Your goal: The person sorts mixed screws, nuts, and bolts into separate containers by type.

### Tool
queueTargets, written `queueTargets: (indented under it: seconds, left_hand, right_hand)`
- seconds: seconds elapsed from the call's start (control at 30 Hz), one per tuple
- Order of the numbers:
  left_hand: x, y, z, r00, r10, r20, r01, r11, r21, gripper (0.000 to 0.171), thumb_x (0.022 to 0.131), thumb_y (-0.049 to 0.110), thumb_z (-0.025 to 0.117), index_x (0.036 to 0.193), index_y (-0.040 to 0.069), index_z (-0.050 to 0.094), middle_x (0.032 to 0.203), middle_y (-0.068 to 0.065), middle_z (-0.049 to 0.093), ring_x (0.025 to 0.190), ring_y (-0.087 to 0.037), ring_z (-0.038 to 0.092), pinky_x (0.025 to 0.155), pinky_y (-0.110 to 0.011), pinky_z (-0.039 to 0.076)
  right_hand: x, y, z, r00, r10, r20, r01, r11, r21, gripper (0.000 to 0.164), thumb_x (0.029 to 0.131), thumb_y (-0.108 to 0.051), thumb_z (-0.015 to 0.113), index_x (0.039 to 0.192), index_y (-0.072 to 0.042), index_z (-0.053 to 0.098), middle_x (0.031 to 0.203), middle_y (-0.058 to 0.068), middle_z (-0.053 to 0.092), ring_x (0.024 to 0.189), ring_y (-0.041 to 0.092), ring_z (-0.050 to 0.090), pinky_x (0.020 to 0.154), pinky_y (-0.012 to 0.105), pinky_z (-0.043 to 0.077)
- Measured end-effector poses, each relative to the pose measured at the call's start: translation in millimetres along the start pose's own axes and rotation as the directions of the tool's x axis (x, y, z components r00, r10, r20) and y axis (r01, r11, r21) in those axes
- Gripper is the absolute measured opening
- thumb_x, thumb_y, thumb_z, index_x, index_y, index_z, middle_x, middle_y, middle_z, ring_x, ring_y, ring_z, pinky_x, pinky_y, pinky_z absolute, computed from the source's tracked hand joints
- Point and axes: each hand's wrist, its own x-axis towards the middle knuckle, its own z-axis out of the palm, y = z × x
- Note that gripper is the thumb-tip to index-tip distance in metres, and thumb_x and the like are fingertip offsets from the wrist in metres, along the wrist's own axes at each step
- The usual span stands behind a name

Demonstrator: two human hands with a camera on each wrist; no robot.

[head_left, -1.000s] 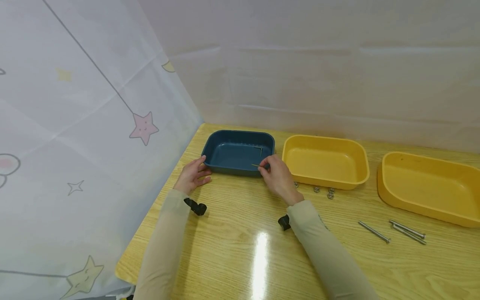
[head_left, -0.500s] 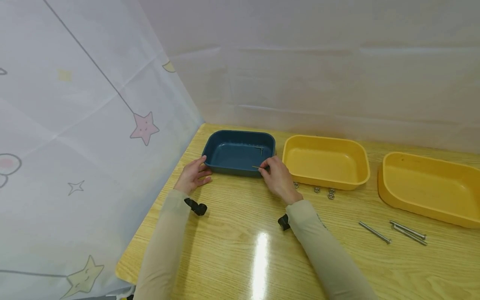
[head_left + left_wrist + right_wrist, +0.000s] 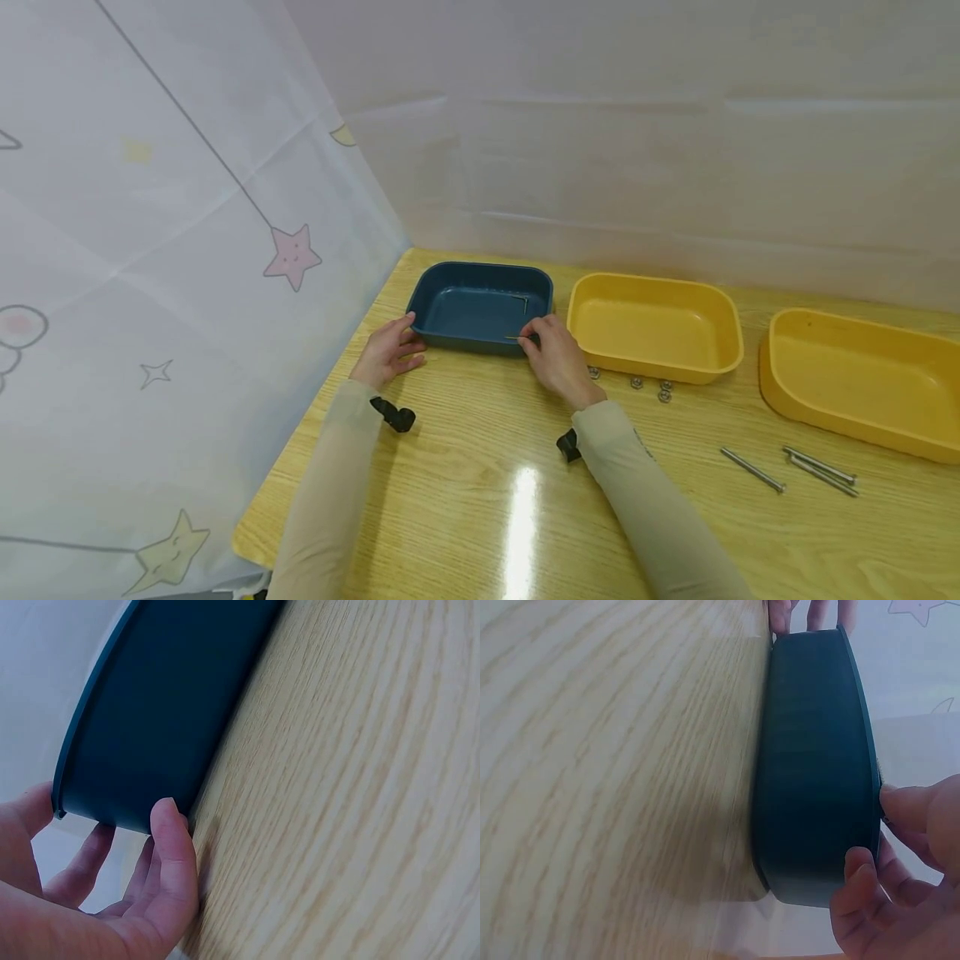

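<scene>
A dark blue tray (image 3: 468, 342) stands at the left of the table. My left hand (image 3: 386, 352) grips its near left corner, thumb at the rim and fingers against the outer wall (image 3: 161, 712). Over the near right part of the rim, my right hand (image 3: 555, 357) pinches a thin brass-coloured rod (image 3: 512, 337) between thumb and fingertips; most of it is hidden. Other fingers of that hand (image 3: 900, 900) lie by the tray's outer wall. Inside the tray, near its right end, lies a thin L-shaped hex key (image 3: 526, 303).
Two yellow trays, a middle one (image 3: 652, 367) and a right one (image 3: 847, 425), stand to the right. Several hex nuts (image 3: 637, 382) lie before the middle tray. A single long bolt (image 3: 752, 470) and a pair of bolts (image 3: 821, 471) lie nearer. A patterned cloth (image 3: 225, 333) hangs left.
The head view has shifted slightly. Both hands stay in place at the blue tray, and the pinched rod has dipped a little at its tip.
</scene>
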Motion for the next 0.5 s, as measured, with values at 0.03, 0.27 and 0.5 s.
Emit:
queueTargets:
  seconds: [0.03, 0.27, 0.5]
  left_hand:
    - [0.0, 0.0, -0.2, 1.0, 0.0, 0.0, 0.0, 1.0, 0.001, 0.066, 0.091, 0.047, 0.062, 0.147, 0.023, 0.035, 0.121, -0.005, 0.052, 0.097, -0.021, 0.058, 0.082, -0.034, 0.056]
    - [2.8, -0.1, -0.6, 1.0, 0.001, -0.001, -0.001, 1.0, 0.001, 0.066, 0.091, 0.047, 0.062, 0.147, 0.023, 0.037, 0.123, -0.006, 0.052, 0.098, -0.021, 0.059, 0.084, -0.035, 0.056]
    - [2.3, -0.9, -0.8, 1.0, 0.001, 0.005, -0.001, 1.0, 0.004, 0.065, 0.091, 0.047, 0.062, 0.147, 0.024, 0.037, 0.124, -0.006, 0.052, 0.097, -0.021, 0.058, 0.084, -0.034, 0.056]
  right_hand:
    - [0.1, -0.2, -0.1, 1.0, -0.004, 0.001, 0.004, 1.0, -0.002, 0.014, 0.098, -0.026, 0.057, 0.101, -0.014, 0.064, 0.108, 0.007, 0.056, 0.091, 0.025, 0.056, 0.083, 0.039, 0.049]
    - [0.6, -1.2, -1.4, 1.0, 0.004, 0.018, -0.004, 1.0, -0.012, 0.014, 0.099, -0.026, 0.056, 0.102, -0.014, 0.064, 0.108, 0.007, 0.056, 0.089, 0.024, 0.055, 0.082, 0.038, 0.049]
    - [0.3, -0.6, -1.7, 1.0, -0.002, 0.028, 0.003, 1.0, -0.023, 0.015, 0.099, -0.026, 0.056, 0.103, -0.015, 0.065, 0.107, 0.007, 0.055, 0.083, 0.022, 0.053, 0.077, 0.036, 0.048]
